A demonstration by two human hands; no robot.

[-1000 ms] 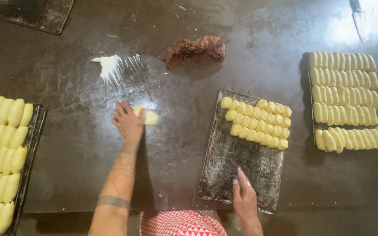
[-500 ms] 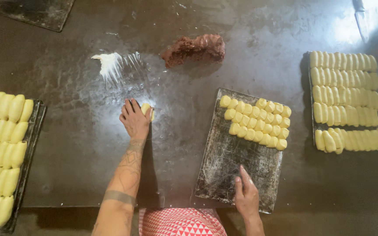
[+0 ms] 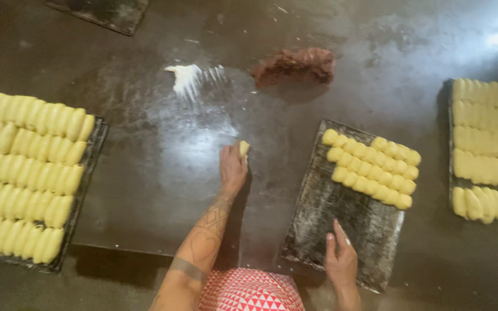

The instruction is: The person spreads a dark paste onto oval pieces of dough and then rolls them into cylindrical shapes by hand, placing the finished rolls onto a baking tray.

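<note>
left hand (image 3: 233,168) rolls dough piece (image 3: 244,148), long axis pointing away.

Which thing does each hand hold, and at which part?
Left hand presses on a small dough piece, covering its near end. Right hand rests flat on the dark tray, near edge.

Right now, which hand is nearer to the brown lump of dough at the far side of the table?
The left hand. It rests on a small pale dough piece, below and left of the brown lump. The right hand lies on the middle tray's near edge, farther away.
</note>
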